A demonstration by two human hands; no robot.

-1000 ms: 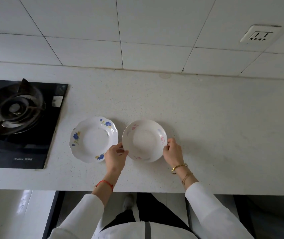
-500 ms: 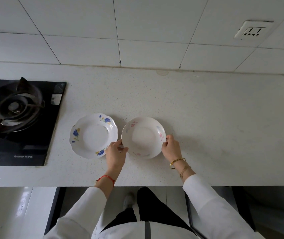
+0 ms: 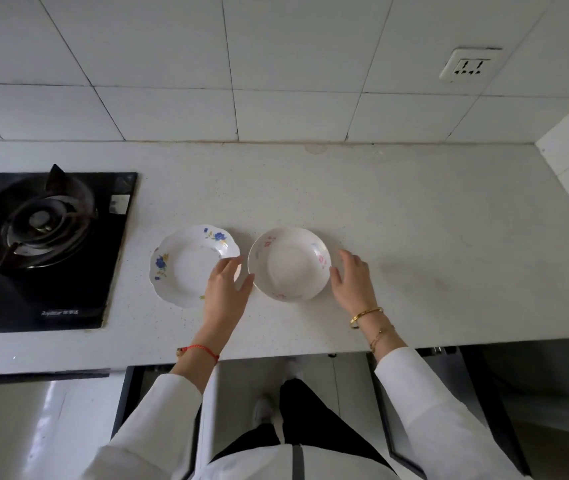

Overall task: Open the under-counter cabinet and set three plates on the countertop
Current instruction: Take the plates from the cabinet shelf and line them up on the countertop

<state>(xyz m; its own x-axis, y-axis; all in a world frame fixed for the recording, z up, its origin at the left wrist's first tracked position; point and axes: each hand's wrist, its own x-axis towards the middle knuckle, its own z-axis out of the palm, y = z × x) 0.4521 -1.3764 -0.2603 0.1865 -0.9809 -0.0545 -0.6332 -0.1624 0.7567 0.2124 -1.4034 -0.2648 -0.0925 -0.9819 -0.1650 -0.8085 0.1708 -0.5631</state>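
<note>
White speckled stone countertop carries two plates side by side in front of you. Take the black glass gas hob as your landmark: just to its right sits the scalloped white plate with blue flowers, and further right of the hob, close beside that plate but apart from it, sits the round white plate with pink flowers. Both lie flat and hold nothing.

Your left hand hovers over the near right rim of the blue-flowered plate, fingers straight and spread, gripping nothing; its thumb reaches toward the pink-flowered plate's left rim, though you cannot tell whether it touches. Your right hand is likewise loose and spread at that plate's right rim, holding nothing.

Below the counter edge, well right of the hob, the dark-framed under-counter cabinet doors appear to stand open beside your legs.
</note>
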